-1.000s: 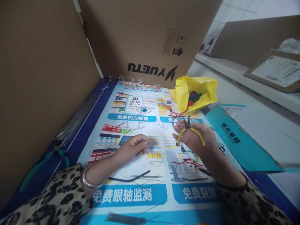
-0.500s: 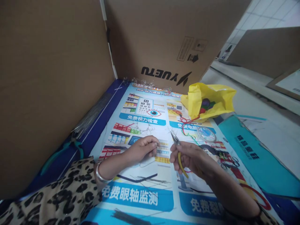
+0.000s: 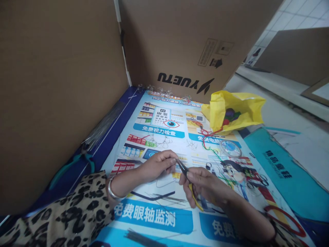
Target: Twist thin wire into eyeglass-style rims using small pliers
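Observation:
My right hand (image 3: 205,183) is closed around long-nosed pliers (image 3: 183,168) with yellow handles, their jaws pointing up and to the left. The plier tips meet the fingertips of my left hand (image 3: 162,164), whose thumb and forefinger are pinched together. Whatever lies in that pinch is too small to make out. Small bent wire pieces (image 3: 191,144) lie beyond the pliers, and a larger cluster of wire shapes (image 3: 163,140) lies beyond my left hand. Loose straight wires (image 3: 169,198) and a dark bundle of wires (image 3: 142,239) are nearer to me.
A yellow bag (image 3: 236,109) with coloured balls inside stands at the back right, near a clear round spool (image 3: 230,148). Teal-handled pliers (image 3: 73,164) and long wires (image 3: 105,125) lie at left. Cardboard walls (image 3: 180,41) rise behind and at left. A red ring (image 3: 288,219) is at right.
The pliers have swung down and left, bringing their tips to my left fingertips. The small wire pieces near the earlier tip position now lie apart from the pliers. The view has shifted slightly.

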The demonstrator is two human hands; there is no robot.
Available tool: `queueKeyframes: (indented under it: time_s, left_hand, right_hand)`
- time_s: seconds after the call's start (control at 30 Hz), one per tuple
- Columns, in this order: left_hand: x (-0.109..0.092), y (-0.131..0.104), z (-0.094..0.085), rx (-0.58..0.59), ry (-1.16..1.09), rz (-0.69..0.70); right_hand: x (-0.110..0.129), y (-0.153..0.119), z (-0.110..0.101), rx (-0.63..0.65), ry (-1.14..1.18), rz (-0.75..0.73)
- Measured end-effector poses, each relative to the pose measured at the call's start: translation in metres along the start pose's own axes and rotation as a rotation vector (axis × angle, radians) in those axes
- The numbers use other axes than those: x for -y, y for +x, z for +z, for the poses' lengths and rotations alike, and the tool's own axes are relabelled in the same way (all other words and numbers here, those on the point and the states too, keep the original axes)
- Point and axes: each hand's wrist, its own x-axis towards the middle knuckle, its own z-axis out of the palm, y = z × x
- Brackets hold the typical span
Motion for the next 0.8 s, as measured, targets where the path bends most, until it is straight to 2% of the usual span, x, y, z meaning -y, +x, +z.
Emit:
queueKeyframes:
  time_s: [0.17,0.8]
  left_hand:
    - [-0.0023,-0.0004,0.0013,-0.007,-0.023,0.013]
    - [-0.0020,-0.0017,0.0003,0.005,0.014,-0.017]
  right_hand:
    - [-0.0008,0.0001,-0.0008,-0.015,0.010,-0.016]
    - [-0.0065,0.0000,-0.0016,0.071,0.100,-0.025]
